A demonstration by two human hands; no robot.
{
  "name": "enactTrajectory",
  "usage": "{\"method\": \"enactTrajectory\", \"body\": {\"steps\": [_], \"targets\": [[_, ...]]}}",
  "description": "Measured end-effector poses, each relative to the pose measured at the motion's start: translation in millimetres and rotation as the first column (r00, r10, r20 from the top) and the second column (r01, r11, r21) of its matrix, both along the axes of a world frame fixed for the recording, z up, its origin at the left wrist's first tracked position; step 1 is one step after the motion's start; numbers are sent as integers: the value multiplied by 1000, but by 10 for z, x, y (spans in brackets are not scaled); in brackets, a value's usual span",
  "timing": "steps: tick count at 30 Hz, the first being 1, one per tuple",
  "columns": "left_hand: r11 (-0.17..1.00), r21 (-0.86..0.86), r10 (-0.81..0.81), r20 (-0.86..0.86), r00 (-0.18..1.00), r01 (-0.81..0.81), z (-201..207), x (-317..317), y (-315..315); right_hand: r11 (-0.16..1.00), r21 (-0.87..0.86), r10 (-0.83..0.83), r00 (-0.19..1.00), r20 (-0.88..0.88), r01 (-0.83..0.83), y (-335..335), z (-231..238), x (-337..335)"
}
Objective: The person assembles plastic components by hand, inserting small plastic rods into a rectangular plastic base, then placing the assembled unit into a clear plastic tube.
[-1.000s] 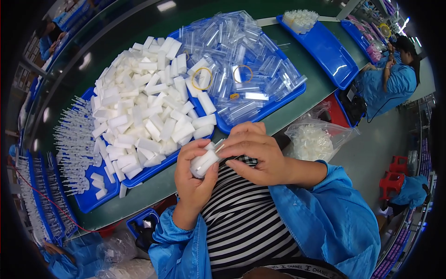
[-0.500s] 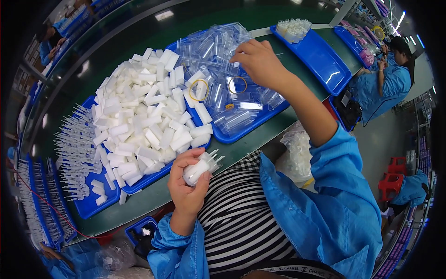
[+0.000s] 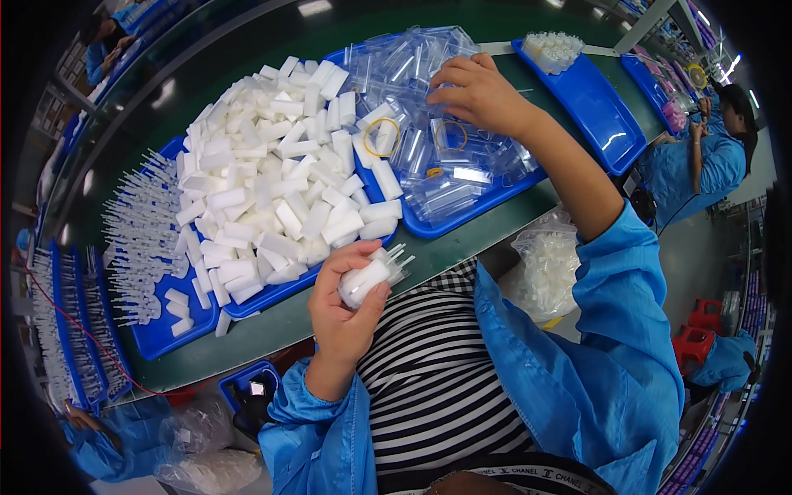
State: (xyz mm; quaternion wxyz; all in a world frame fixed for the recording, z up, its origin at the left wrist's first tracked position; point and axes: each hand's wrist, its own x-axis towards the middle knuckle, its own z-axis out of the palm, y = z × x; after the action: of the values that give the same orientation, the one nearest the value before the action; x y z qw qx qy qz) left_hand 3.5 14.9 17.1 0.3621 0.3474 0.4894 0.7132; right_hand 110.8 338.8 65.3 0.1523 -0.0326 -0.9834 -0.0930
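Observation:
My left hand [image 3: 342, 301] is closed around a small bundle of white pieces with thin white sticks [image 3: 399, 259] poking out on the right. It is near the table's front edge, in front of a heaped pile of white blocks [image 3: 272, 177]. Over the far tray my right hand [image 3: 483, 95] reaches into a heap of clear plastic sleeves [image 3: 404, 70], its fingers bent down onto them. Whether a sleeve is between those fingers cannot be made out. Two yellow rubber bands [image 3: 382, 138] lie among the sleeves.
To the left, a blue tray [image 3: 177, 334] carries many white sticks [image 3: 140, 239] and a few blocks. At the right, another blue tray [image 3: 606, 124] holds a cluster of small whitish pieces [image 3: 553, 51]. A plastic bag [image 3: 544, 268] hangs below the table edge. Co-workers sit nearby.
The view has shifted slightly, so the table appears farther right and higher. My right hand stays over the clear sleeves with its fingers more bent; my left still holds the bundle.

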Motion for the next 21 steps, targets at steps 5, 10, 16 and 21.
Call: {"method": "enactTrajectory", "body": {"steps": [5,10,16,21], "targets": [[1000,-12,-10,5,1000,10,12,1,6,999,12,33,984,-174,-31,-2,114,130],[1000,-23,-1,-7,1000,0,5,-10,-20,881,-470,-117,945,-304,-42,-811,408,262],[1000,-24,-13,-28,1000,12,35,3,9,140,-955,-151,948,-280,-260,-1613,185,454],[1000,-19,-16,-52,999,15,47,24,8,-328,-884,-357,910,-210,-332,-1776,5,414]]}}
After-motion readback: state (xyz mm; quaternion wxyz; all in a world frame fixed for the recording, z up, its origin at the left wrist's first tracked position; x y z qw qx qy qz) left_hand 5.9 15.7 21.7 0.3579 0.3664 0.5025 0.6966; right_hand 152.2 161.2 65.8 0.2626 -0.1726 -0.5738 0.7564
